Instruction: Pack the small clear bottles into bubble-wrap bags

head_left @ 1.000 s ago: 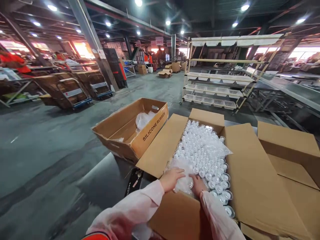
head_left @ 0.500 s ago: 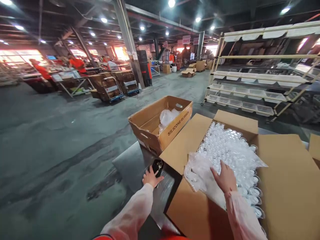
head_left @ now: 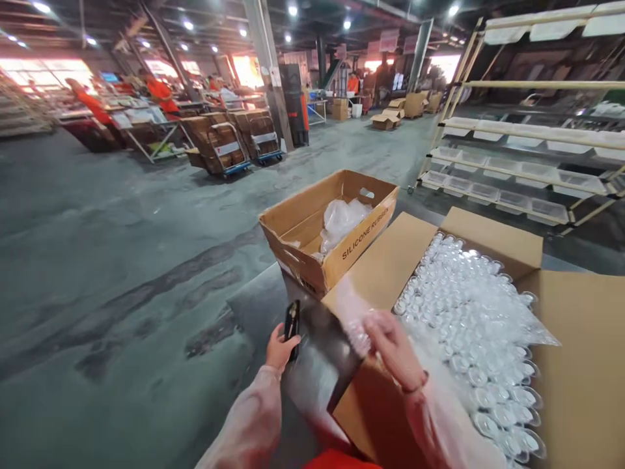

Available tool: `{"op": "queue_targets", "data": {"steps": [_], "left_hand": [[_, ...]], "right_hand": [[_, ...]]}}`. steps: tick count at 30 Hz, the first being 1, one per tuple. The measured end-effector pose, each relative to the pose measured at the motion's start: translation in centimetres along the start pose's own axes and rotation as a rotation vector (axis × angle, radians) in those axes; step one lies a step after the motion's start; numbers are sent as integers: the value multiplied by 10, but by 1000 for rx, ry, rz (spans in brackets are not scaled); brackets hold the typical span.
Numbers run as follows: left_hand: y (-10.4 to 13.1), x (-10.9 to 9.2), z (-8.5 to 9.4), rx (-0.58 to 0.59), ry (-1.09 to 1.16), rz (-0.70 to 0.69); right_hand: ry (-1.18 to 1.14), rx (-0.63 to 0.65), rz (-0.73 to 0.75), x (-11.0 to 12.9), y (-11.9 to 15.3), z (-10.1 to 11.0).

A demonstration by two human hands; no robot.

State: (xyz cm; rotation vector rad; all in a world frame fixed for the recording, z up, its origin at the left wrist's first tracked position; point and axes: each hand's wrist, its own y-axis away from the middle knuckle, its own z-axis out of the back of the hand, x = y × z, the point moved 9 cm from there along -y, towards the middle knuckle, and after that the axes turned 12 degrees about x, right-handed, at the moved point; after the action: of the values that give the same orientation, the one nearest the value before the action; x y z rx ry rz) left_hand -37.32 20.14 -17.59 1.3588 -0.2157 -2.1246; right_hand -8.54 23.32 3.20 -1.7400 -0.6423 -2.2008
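Our left hand (head_left: 280, 350) has its fingers curled around a black case (head_left: 291, 317), long axis twelve-to-six, while our right hand (head_left: 394, 346), nearer the open carton (head_left: 390, 246), seems through blur to pinch plastic film (head_left: 352, 306) toward ten o'clock.

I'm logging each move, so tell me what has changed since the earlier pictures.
The left hand came off the clear plastic, moved left and now grips the black object. The right hand, spread over the plastic a moment ago, has moved left to the carton's edge and now grasps some of it. The clear containers and SILICONE RUBBER box stayed put.
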Motion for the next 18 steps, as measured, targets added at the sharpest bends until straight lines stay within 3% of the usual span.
{"op": "queue_targets", "data": {"steps": [2, 3, 4, 6, 8, 10, 13, 16, 18], "left_hand": [[6, 14, 30, -64, 92, 31], [10, 20, 46, -101, 159, 35], [15, 25, 62, -144, 227, 29], [26, 32, 92, -230, 310, 3], [37, 27, 113, -298, 228, -40], [47, 11, 117, -317, 32, -116], [55, -24, 86, -246, -264, -290], [55, -44, 23, -62, -499, -425], [50, -42, -22, 99, -616, -452]], "right_hand": [[-210, 460, -263, -46, -10, -87], [-259, 588, -389, -69, -11, -118], [-267, 624, -460, -88, -15, -137], [-217, 518, -531, -122, -31, -150], [-131, 327, -540, -143, -49, -137], [-46, 186, -544, -153, -59, -118], [58, 87, -519, -152, -62, -96], [137, 56, -415, -134, -46, -90], [207, 91, -277, -114, -25, -93]]}}
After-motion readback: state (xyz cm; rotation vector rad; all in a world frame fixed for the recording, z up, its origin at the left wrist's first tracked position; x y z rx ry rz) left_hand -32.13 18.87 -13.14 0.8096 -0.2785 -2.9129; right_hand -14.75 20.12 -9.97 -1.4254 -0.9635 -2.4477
